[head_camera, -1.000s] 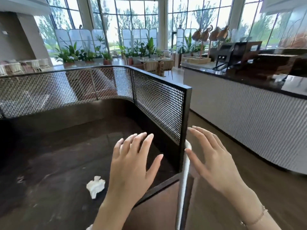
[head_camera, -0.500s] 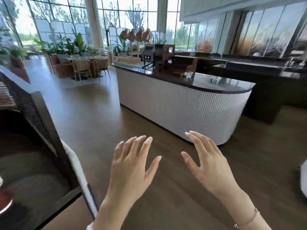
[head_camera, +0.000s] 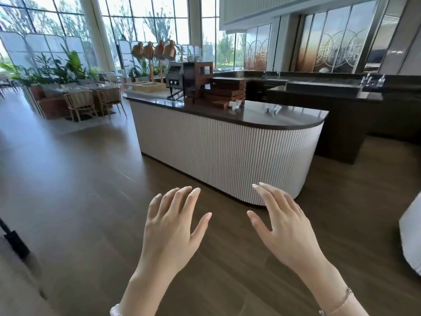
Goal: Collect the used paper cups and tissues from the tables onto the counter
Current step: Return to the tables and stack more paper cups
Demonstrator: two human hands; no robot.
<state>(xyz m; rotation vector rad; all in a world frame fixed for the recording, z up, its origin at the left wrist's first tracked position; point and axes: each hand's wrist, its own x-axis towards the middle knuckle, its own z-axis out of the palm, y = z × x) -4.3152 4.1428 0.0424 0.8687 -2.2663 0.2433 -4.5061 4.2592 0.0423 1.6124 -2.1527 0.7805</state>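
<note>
Where the wooden floor (head_camera: 79, 179) comes in from the left edge it spreads wide, with one black post foot (head_camera: 11, 238) at the near left margin. Far back on the left, two chairs (head_camera: 79, 103) stand at a dining table in front of a row of plants (head_camera: 57, 69). Right of them runs the long bench (head_camera: 227, 156), which has a ribbed white wall, a dark top and a rounded near end.

On its top, from the far end, sit one wooden tray (head_camera: 148, 86), four copper lamps (head_camera: 155, 50) on posts, one black machine (head_camera: 180, 79) and one stack of wooden crates (head_camera: 227, 90). Just beside the crates lies one pale scrap (head_camera: 235, 103). A second pale piece (head_camera: 271, 109) lies apart from it, nearer the rounded end. Both are blurred and may be tissue or clear cups.

The left hand (head_camera: 173, 226) and right hand (head_camera: 289, 226) hover side by side, palms down, over the floor short of the bench. Their fingers are spread and straight and grasp nothing. One thin bracelet (head_camera: 337, 304) circles the right wrist.

A broad strip of floor passes round the bench's rounded end, between it and one dark back bench (head_camera: 323, 92). One white rounded object (head_camera: 412, 236) cuts in at the right edge.
</note>
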